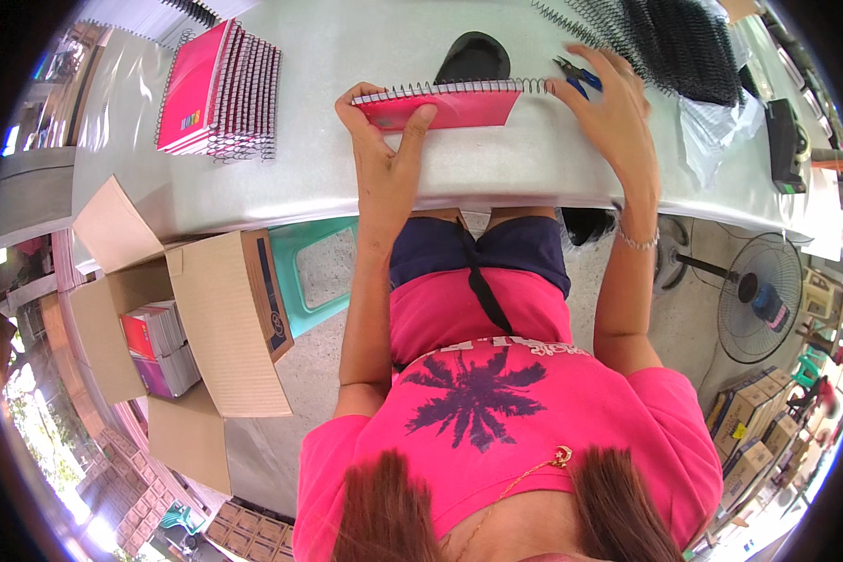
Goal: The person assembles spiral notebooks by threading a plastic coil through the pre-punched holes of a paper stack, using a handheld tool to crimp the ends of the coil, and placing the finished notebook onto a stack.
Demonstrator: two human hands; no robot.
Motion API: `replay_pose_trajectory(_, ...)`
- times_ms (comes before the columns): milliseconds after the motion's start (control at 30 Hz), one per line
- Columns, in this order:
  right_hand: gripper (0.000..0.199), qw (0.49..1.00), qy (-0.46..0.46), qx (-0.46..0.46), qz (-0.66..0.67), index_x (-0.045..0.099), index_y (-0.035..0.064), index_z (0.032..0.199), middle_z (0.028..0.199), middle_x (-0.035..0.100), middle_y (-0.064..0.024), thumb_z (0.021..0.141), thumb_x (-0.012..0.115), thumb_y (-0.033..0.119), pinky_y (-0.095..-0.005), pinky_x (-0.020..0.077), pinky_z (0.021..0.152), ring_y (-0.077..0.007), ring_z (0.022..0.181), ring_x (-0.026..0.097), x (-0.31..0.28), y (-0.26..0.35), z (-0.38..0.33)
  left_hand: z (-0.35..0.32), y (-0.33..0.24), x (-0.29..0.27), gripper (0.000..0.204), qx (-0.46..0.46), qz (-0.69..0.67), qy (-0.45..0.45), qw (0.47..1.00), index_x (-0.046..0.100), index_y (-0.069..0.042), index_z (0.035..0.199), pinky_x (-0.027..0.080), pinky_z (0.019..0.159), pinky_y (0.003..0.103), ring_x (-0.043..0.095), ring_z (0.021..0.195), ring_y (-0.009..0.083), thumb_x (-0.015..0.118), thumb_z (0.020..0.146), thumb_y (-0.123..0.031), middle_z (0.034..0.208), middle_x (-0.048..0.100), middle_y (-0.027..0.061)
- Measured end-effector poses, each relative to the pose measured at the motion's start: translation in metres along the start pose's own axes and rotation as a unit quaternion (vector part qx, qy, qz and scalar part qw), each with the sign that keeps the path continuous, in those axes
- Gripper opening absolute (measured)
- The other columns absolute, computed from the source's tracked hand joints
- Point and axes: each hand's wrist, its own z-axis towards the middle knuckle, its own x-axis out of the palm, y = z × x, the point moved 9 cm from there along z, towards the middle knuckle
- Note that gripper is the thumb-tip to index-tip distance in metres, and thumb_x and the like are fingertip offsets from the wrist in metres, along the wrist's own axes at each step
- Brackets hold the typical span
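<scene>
1. The left hand (pixel 384 140) grips the left end of a pink spiral notebook (pixel 450 105), fingers curled over its far edge and thumb pressed on the cover.
2. The right hand (pixel 609 108) rests at the notebook's right end, where the wire spiral (pixel 459 88) finishes; it holds small blue-handled pliers (pixel 576 73) against that end.
3. The notebook lies flat on the grey tabletop (pixel 496 169), spanning the gap between both hands, spiral on the far side.
4. Just beyond the notebook sits a black rounded object (pixel 473 56).
5. Beyond the right hand lies a heap of black wire spirals (pixel 674 37).
6. Well left of the left hand stands a stack of pink notebooks (pixel 220 89).
7. Below that, off the tabletop, an open cardboard box (pixel 215 318) holds more notebooks.
</scene>
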Motion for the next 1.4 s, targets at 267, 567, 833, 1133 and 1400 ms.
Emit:
replay_pose_trajectory(267, 0.052, 0.996, -0.070, 0.050, 0.028, 0.060, 0.0115, 0.130, 0.117, 0.058, -0.0168, 0.085, 0.073, 0.035, -0.0458, 0.0362, 0.102, -0.0324, 0.112, 0.053, -0.023, -0.040, -0.035, 0.001, -0.007, -0.008, 0.022, 0.009, -0.052, 0.003, 0.999, 0.059, -0.004, 0.112, 0.038, 0.077, 0.019, 0.047, 0.085, 0.0043, 0.065, 0.098, -0.020, 0.095, 0.055, -0.0010)
replay_pose_trajectory(567, 0.058, 0.952, -0.064, -0.092, 0.284, 0.064, 0.0107, 0.123, 0.104, 0.058, -0.0129, 0.068, 0.082, 0.012, -0.0361, 0.0491, 0.082, -0.0292, 0.097, 0.057, -0.050, 0.090, -0.065, 0.003, -0.003, -0.017, 0.024, -0.001, -0.033, 0.022, 0.999, 0.065, 0.001, 0.114, 0.042, 0.071, 0.018, 0.053, 0.077, 0.0042, 0.069, 0.093, -0.010, 0.090, 0.064, 0.0015)
replay_pose_trajectory(833, 0.059, 0.955, -0.033, -0.120, 0.268, 0.062, 0.0127, 0.125, 0.107, 0.053, -0.0136, 0.070, 0.082, 0.021, -0.0410, 0.0471, 0.080, -0.0312, 0.094, 0.057, 0.004, 0.123, -0.081, 0.002, -0.010, -0.016, 0.020, 0.005, -0.019, 0.007, 1.000, 0.065, 0.001, 0.112, 0.047, 0.070, 0.021, 0.058, 0.078, 0.0055, 0.063, 0.092, -0.001, 0.091, 0.069, 0.0051)
replay_pose_trajectory(1133, 0.057, 0.957, -0.032, -0.111, 0.266, 0.063, 0.0111, 0.123, 0.106, 0.054, -0.0136, 0.070, 0.082, 0.021, -0.0417, 0.0483, 0.076, -0.0314, 0.089, 0.058, 0.013, 0.126, -0.084, -0.004, -0.009, -0.023, 0.026, -0.011, 0.058, 0.005, 0.998, 0.066, 0.001, 0.114, 0.051, 0.074, 0.024, 0.066, 0.087, 0.0101, 0.055, 0.090, 0.004, 0.094, 0.073, 0.0092)
replay_pose_trajectory(1400, 0.043, 0.879, 0.140, -0.002, 0.456, 0.057, 0.0060, 0.120, 0.095, 0.058, -0.0100, 0.084, 0.073, 0.022, -0.0338, 0.0522, 0.062, -0.0225, 0.073, 0.063, 0.034, 0.123, -0.086, -0.011, -0.019, -0.024, 0.028, 0.043, 0.153, -0.029, 0.987, 0.067, 0.000, 0.113, 0.053, 0.077, 0.027, 0.069, 0.085, 0.0142, 0.056, 0.088, 0.006, 0.097, 0.074, 0.0122)
